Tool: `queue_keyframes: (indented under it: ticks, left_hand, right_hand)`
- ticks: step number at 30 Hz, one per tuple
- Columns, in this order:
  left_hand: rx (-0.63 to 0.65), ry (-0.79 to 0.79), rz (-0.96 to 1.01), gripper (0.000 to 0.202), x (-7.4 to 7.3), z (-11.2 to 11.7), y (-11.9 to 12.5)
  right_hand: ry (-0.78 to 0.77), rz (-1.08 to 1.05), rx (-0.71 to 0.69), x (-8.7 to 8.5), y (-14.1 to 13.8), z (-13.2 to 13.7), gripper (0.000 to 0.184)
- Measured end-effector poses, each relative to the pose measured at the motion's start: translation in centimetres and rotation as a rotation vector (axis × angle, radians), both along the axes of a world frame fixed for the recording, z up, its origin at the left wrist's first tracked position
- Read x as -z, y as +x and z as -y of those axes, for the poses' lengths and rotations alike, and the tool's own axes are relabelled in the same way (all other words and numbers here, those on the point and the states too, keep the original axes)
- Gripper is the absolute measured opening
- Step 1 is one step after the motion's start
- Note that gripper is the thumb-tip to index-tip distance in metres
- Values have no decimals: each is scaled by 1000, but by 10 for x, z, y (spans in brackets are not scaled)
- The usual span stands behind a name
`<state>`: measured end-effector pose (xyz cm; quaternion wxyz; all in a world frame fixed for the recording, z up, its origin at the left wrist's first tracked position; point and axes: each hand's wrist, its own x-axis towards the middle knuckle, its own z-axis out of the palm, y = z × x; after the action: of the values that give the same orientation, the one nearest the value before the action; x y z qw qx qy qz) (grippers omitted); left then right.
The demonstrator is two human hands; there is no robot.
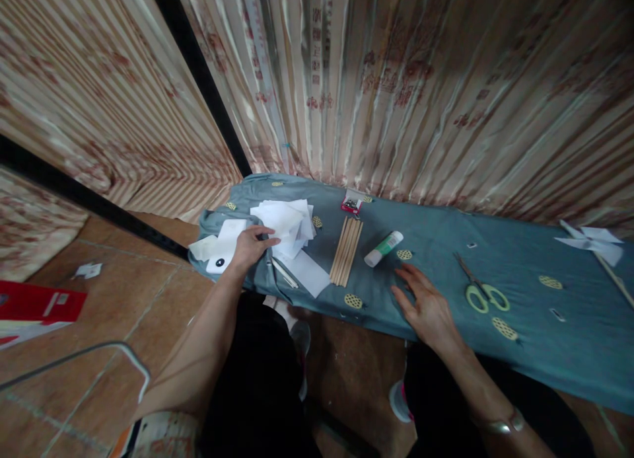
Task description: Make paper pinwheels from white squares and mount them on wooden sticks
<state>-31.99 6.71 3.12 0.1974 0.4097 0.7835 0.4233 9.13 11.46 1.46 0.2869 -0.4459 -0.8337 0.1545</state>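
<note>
Head view: apparently steadies paper stack point(288, 221) with half-open left hand point(249, 248), grip unclear; holds right hand point(428, 307) open, empty, near glue stick point(384, 248).

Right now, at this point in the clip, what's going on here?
A person's left hand has its fingertips at white paper sheets; whether it grips one is unclear. The right hand is open and empty near a glue stick. Wooden sticks lie side by side between the hands; green-handled scissors and a paper pinwheel lie farther right.
</note>
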Motion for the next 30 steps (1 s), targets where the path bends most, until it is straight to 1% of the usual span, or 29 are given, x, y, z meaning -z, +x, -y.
queue_keyframes:
  ticks: [4,9,11,13,15,18,21,26,30]
  left_hand:
    - [13,-3,-10,44,0,1,-1]
    - [14,-10,-25,35,2,0,-2]
    - [12,-16,-33,35,1,0,-1]
    - [21,-35,-78,39,-2,1,3]
    - [41,-66,-174,39,-5,1,6]
    - [91,-122,-320,32,-9,1,10]
    - [125,-158,-371,29,-13,1,13]
    - [112,-217,-440,35,-20,2,17]
    - [73,-251,-487,34,-22,0,20]
  right_hand:
    - [-5,-4,-11,0,1,0,47]
    - [2,-11,-9,0,0,0,44]
    - [0,-9,-12,-1,0,0,44]
    - [0,-3,-14,-1,0,0,45]
    - [3,-1,-17,-1,-1,1,45]
    - [12,-4,-18,0,-1,1,43]
    - [19,-1,-15,0,-1,0,42]
    - [7,14,-19,-1,-2,0,44]
    - [10,11,-19,-2,-2,1,41]
